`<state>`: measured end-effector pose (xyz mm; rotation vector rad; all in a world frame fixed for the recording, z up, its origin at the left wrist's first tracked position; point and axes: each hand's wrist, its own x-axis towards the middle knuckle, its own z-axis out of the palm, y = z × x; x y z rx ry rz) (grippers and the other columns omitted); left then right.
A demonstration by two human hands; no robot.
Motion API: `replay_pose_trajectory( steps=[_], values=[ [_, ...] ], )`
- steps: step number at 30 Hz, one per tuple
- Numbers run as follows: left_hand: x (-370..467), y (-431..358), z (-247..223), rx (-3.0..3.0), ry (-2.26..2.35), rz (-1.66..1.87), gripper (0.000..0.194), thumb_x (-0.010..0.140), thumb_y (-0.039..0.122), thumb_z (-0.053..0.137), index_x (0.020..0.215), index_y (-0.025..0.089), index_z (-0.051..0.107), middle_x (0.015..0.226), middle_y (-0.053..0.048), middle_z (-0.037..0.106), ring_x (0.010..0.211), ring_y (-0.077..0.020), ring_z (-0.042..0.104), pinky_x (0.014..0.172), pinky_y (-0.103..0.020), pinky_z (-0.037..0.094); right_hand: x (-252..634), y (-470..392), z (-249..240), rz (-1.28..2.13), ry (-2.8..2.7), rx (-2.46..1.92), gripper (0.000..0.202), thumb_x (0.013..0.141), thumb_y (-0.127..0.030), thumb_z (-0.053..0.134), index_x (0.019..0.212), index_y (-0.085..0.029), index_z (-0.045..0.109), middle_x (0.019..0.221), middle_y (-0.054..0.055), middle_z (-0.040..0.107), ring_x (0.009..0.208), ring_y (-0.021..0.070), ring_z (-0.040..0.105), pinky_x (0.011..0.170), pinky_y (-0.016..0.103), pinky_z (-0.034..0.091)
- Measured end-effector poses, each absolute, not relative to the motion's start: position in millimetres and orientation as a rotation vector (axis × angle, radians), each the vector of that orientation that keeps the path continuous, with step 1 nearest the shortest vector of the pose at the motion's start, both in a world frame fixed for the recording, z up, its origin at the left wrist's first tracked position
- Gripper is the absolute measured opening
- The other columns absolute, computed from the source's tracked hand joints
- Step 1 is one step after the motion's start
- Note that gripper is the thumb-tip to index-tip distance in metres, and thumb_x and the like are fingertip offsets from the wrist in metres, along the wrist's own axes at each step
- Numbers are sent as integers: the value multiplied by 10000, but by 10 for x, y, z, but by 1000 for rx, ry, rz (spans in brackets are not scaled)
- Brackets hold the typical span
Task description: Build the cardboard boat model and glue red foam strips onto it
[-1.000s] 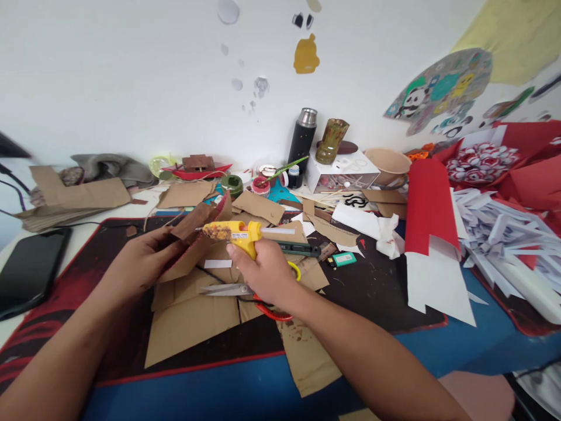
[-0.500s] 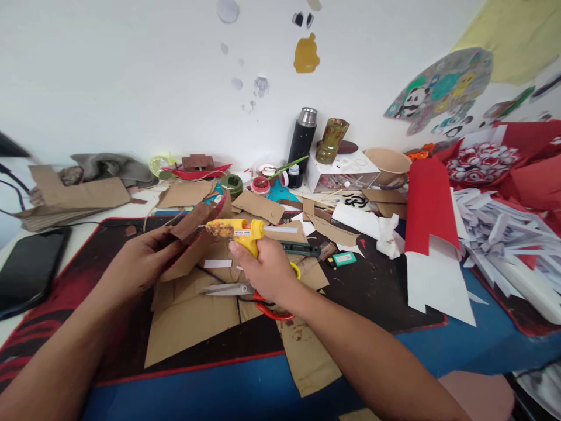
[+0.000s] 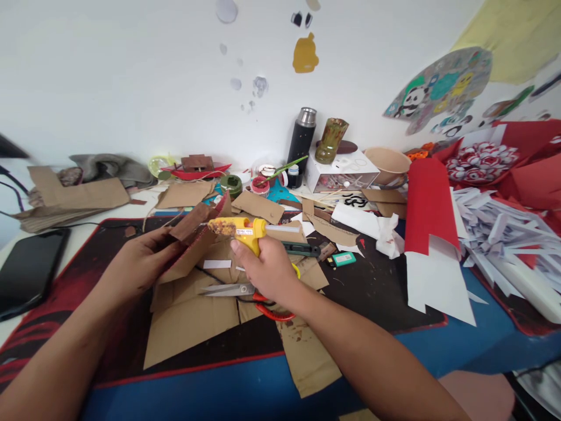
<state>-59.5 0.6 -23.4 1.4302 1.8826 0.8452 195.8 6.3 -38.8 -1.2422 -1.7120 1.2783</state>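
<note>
My left hand [image 3: 139, 260] grips a cardboard piece with red edges [image 3: 195, 252], shaped like a small boat hull, with a brown block [image 3: 191, 223] at its upper side. Wrapped round the handle of a yellow glue gun [image 3: 245, 231] is my right hand [image 3: 267, 266]. The gun's stained nozzle points left and its tip is at the brown block; a clear glue stick juts from its back. Scissors with red handles [image 3: 276, 314] lie under my right hand on brown cardboard [image 3: 188, 330].
A black phone [image 3: 33, 272] lies at the left. Behind are a red boat model [image 3: 197, 169], paint jars [image 3: 231, 185], a black flask [image 3: 301, 140] and a white box [image 3: 342, 175]. At the right are a red and white sheet [image 3: 429, 216] and paper strips [image 3: 508, 234].
The glue gun and my right hand have shifted very slightly to the right. My left hand and the cardboard piece look the same.
</note>
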Motion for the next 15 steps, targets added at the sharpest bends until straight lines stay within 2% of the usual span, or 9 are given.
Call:
replay_pose_trajectory(
  steps=[5,11,15],
  values=[
    [-637,4,-268,1449,1848,849,663,646,773,757,960,195,847,1001,-115,870,872,-302,727,732,-342,567,1956,84,-414,1285,-1670,-1204,532,1037,-699,546,753,-251,508,598,-15,551,578,156,539,555,274,388],
    [-647,-9,-275,1435,1842,839,651,657,776,748,937,196,835,936,-89,859,773,-264,694,709,-337,565,1973,104,-442,1275,-1643,-1210,548,1031,-742,549,779,-257,510,602,-18,546,579,157,551,551,277,400],
    [-630,6,-271,1475,1874,830,681,656,804,723,942,198,844,986,-107,869,847,-302,725,781,-372,590,1988,113,-447,1267,-1636,-1228,563,1029,-758,544,775,-256,507,608,-10,560,579,156,555,550,282,404]
  ],
)
